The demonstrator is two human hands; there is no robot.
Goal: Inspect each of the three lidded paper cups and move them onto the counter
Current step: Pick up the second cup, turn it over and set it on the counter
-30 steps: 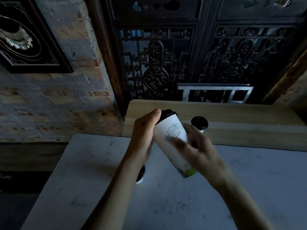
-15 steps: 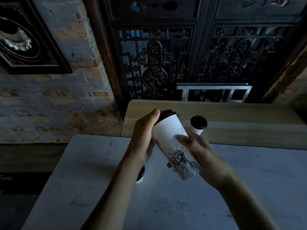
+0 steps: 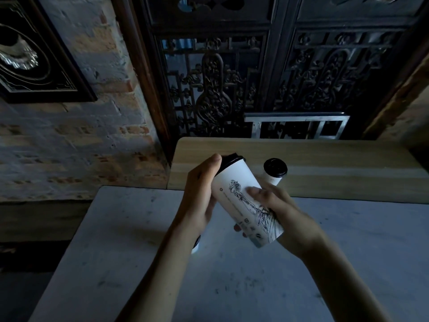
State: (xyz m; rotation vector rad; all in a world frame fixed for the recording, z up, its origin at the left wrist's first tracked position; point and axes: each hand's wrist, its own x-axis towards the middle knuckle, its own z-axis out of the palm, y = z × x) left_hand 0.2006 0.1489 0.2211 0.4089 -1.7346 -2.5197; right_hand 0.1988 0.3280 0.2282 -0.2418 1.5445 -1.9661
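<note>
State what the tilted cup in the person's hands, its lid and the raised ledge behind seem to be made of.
Tilted white printed cup: probably matte paper, given its dull surface and ink drawing. Its black domed lid: likely plastic, smooth with a faint sheen. Pale raised ledge: looks like wood or wood laminate, with lengthwise grain bands.

I can't make out a single readable word from here. The paper cup [image 3: 241,201] I'm holding tilted has a line drawing of a statue-like figure down its side, a thin line of small print running along its length beside a tiny ring mark, and a few small symbols near its base, all too small and blurred to read. The framed picture [image 3: 34,49] on the wall shows no lettering I can read
</note>
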